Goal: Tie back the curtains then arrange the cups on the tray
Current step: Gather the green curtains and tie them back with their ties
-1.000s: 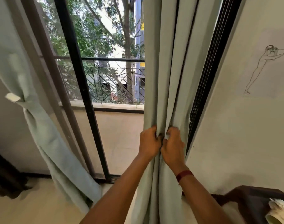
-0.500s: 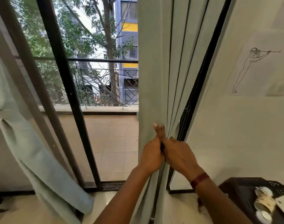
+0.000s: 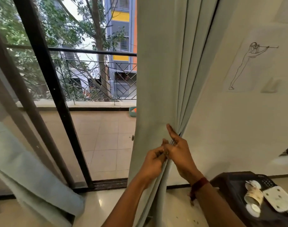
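The pale green right curtain (image 3: 158, 76) hangs in folds beside the wall. My left hand (image 3: 154, 161) pinches its gathered folds at waist height. My right hand (image 3: 177, 148) meets it there, fingers partly stretched along the fabric, the index finger pointing up; its thumb side is hidden, so its hold is unclear. The left curtain (image 3: 30, 176) hangs gathered at the far left. Several pale cups (image 3: 253, 195) lie on a dark stool (image 3: 230, 182) at the lower right, beside a white tray (image 3: 278, 199).
A black sliding door frame (image 3: 46, 89) stands left of the curtain, with a tiled balcony and railing (image 3: 94, 53) beyond. A sketch on paper (image 3: 248, 63) hangs on the cream wall to the right. Glossy floor lies below my arms.
My view has turned right and down, bringing the stool with cups further in. My hands moved right with the folds; the right hand's fingers have stretched out from a curled grip.
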